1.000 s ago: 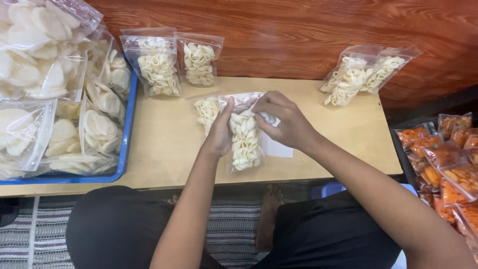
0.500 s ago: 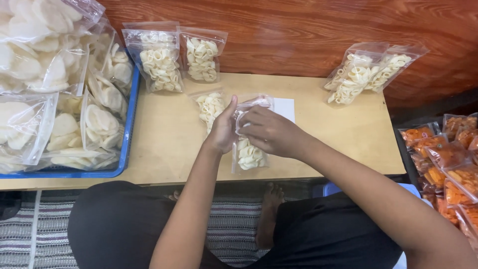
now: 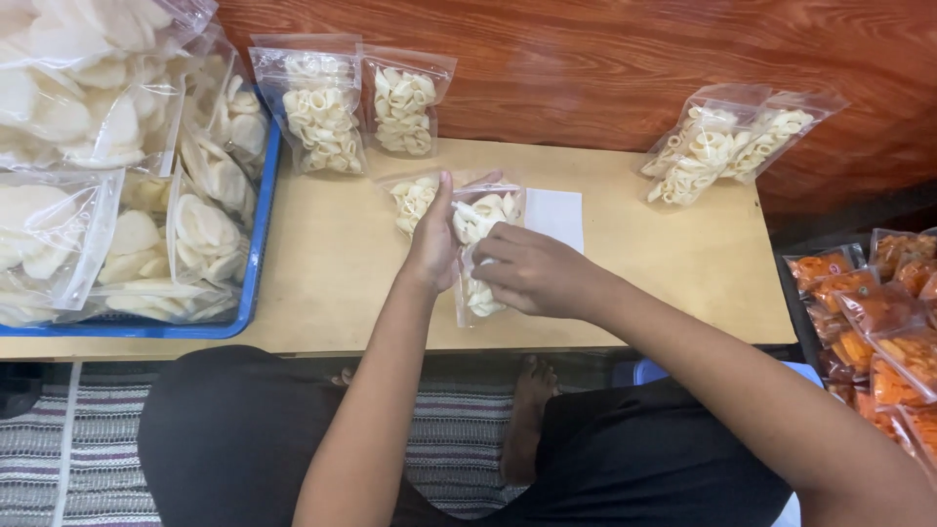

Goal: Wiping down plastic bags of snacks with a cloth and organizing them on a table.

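Observation:
A clear plastic bag of pale curled crackers (image 3: pixel 480 222) lies on the low wooden table (image 3: pixel 332 263) in front of me. My left hand (image 3: pixel 434 244) presses on its left edge, fingers pointing away from me. My right hand (image 3: pixel 532 273) covers the bag's lower right part and pinches the plastic. Another small bag of the same crackers (image 3: pixel 412 200) lies just behind, partly hidden by my left hand. A white paper slip (image 3: pixel 554 217) rests on the table right of the bags.
Two filled cracker bags (image 3: pixel 317 112) (image 3: pixel 405 107) lean on the wooden wall at the back, two more (image 3: pixel 698 151) (image 3: pixel 776 132) at the right. A blue tray (image 3: pixel 256 263) of large white cracker bags fills the left. Orange snack bags (image 3: pixel 878 322) lie on the right.
My right hand slid from the bag's top right down and left across it. The bag has shifted slightly toward me. My left hand stayed on its left edge.

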